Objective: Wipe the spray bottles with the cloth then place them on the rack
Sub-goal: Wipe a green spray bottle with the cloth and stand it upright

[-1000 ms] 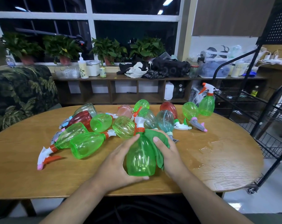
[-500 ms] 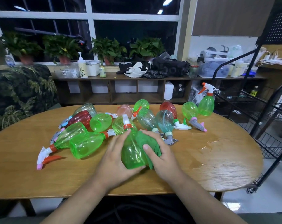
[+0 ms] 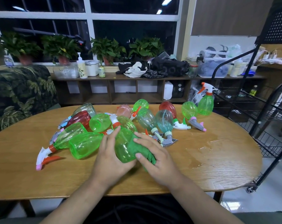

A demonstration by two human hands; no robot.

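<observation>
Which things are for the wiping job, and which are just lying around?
For the job: green plastic spray bottle in the left hand, green cloth in the right hand, pile of plastic spray bottles, black wire rack.
Lying about: leafy potted plants, white pump bottle, black bag.

Forearms extended, left hand (image 3: 111,160) grips bottle (image 3: 123,147), right hand (image 3: 156,159) seemingly clasps cloth (image 3: 142,150).

The bottle (image 3: 122,147) is translucent green plastic, smooth and glossy, as are the other bottles (image 3: 84,147). The cloth (image 3: 142,150) is soft, matt green fabric. The counter (image 3: 24,167) is grained wood with a satin sheen; its wet patch (image 3: 206,147) shines. The rack (image 3: 269,143) is black-coated metal wire.
</observation>
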